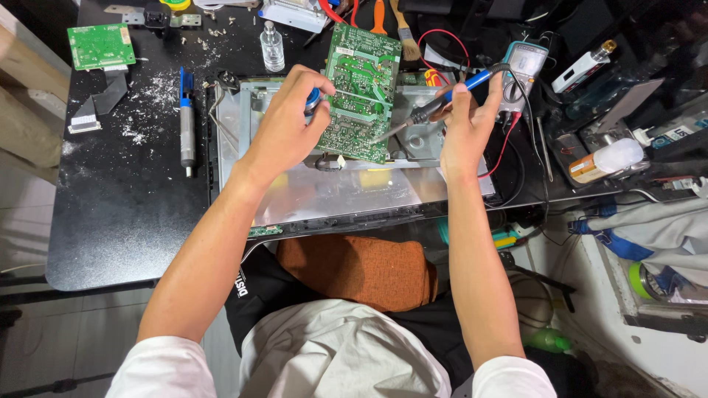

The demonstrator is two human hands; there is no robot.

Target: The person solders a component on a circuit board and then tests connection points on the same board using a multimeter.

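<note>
My left hand (289,121) grips the left edge of a green circuit board (359,88), holding it tilted up on its lower edge, solder side toward me. Something blue and round shows between the fingers of that hand; I cannot tell what it is. My right hand (466,121) holds a soldering iron (431,108) with a blue handle like a pen. Its tip points left and down and meets the board's lower right part. The board stands over a silver metal chassis (324,193) that lies flat on the black table (125,199).
A multimeter (522,66) with red and black leads lies behind my right hand. A blue-grey desoldering pump (186,125), a small clear bottle (272,46) and a second green board (100,46) lie at the left. White dust speckles the table. A white glue bottle (608,158) and clutter fill the right.
</note>
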